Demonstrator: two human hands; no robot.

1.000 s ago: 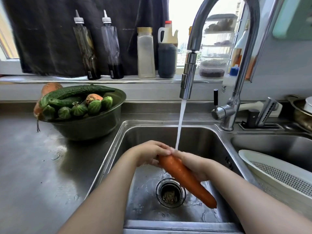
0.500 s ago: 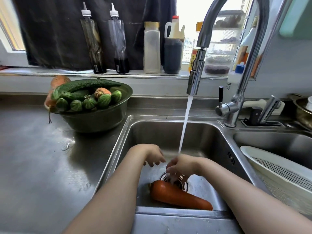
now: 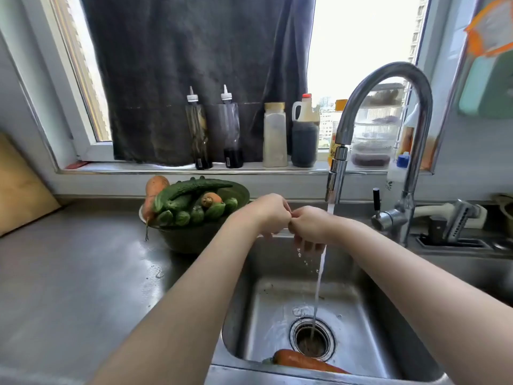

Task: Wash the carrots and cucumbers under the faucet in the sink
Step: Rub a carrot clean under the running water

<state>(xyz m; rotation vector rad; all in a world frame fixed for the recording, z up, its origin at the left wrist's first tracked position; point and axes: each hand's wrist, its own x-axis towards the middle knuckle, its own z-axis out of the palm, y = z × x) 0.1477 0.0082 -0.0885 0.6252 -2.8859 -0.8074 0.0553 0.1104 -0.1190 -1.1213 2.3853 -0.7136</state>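
Observation:
One carrot (image 3: 302, 361) lies on the sink (image 3: 272, 309) floor at the near edge, beside the drain (image 3: 312, 339). Water runs from the faucet (image 3: 337, 173) in a thin stream past my right hand (image 3: 309, 227). My left hand (image 3: 270, 212) and right hand are raised above the sink, touching each other, fingers hanging down and dripping, holding nothing. A green bowl (image 3: 194, 237) on the counter left of the sink holds several cucumbers (image 3: 191, 191) and carrots (image 3: 155, 187).
Bottles (image 3: 198, 129) and jars stand along the window sill behind the sink. A wooden board (image 3: 19, 184) leans at the far left. The faucet handle (image 3: 387, 218) and a holder sit right of the faucet. The steel counter (image 3: 69, 273) is wet near the bowl.
The carrot was held under the water, then put down on the sink floor. Both hands have since lifted away from it and come together up by the stream.

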